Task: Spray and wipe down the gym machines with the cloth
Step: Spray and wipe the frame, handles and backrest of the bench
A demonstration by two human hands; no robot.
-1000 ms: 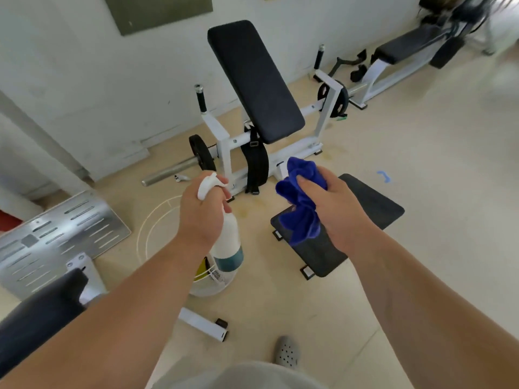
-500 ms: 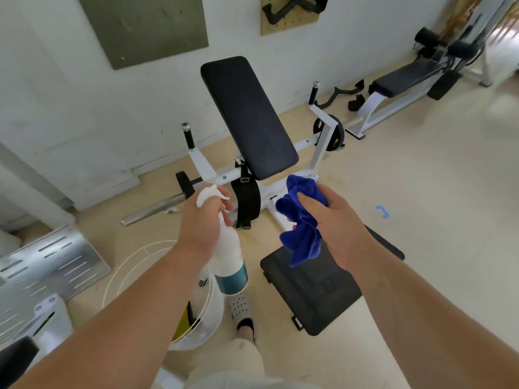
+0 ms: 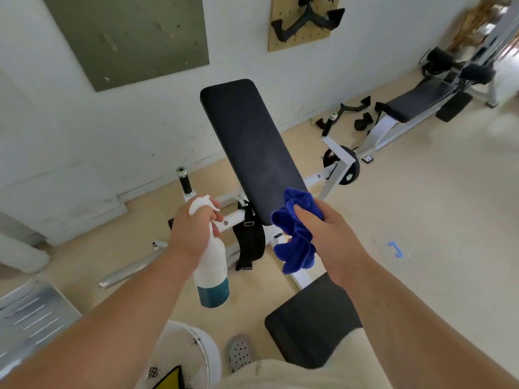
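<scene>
1. Floor (image 3: 421, 220): beige, meeting a white wall along its far edge.
2. Machine: white frame (image 3: 332, 182) standing near the floor's far edge. The black back pad (image 3: 250, 153) is tilted, its upper end toward the wall. The black seat pad (image 3: 311, 324) lies low, toward the near edge. A black strap (image 3: 250, 242) hangs from the frame below the back pad.
3. Second bench (image 3: 415, 103): at the floor's far right corner.
4. Basket (image 3: 191, 352): white wire, at the near edge, under the left forearm.
5. Bottle (image 3: 212, 265): white with a teal base, upright, held in the air left of the strap.
6. Cloth (image 3: 295, 237): blue, bunched, held at the back pad's lower end; contact with the pad cannot be told.
7. Left grip (image 3: 191, 234): clenched round the bottle's neck, fingers at the trigger.
8. Right grip (image 3: 334, 242): grasping the cloth, thumb on top.
9. Blue mark (image 3: 394, 248): on the floor, right of the right grip.
</scene>
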